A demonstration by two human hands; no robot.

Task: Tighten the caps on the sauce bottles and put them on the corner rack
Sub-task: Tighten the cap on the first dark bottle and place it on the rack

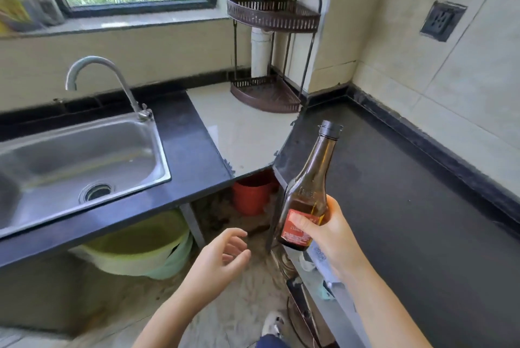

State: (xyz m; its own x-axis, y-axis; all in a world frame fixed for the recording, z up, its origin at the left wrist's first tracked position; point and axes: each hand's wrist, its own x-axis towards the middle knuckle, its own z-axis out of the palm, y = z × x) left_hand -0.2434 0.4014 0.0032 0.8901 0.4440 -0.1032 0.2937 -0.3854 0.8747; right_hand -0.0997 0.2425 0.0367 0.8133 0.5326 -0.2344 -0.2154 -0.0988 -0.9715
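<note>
One bottle in play: brown glass sauce bottle [308, 193] with a red label and dark grey screw cap [331, 129], cap on the neck
Bottle position: held in the air over the front edge of the dark right-hand counter [408, 207], neck tilted up and to the right, not touching any surface
Right hand [327, 231]: wrapped around the lower body of the bottle at the label, thumb across the front, fingers behind
Left hand [222, 256]: empty, fingers loosely curled and apart, hanging in the air left of and below the bottle, clear of it
Corner rack [274, 14]: two-tier dark brown metal rack with slotted rims, standing in the far corner on the pale tiled counter section [239, 128] against a white pipe [261, 46]; no bottles visible on either tier
Rack vs bottle: well apart, rack beyond the bottle and to its left
Sink [76, 150]: stainless steel basin with curved tap [98, 77], set in the left counter
Under counter: red bucket [253, 193], stacked green basins [140, 246]
Cap tightness: cannot tell
</note>
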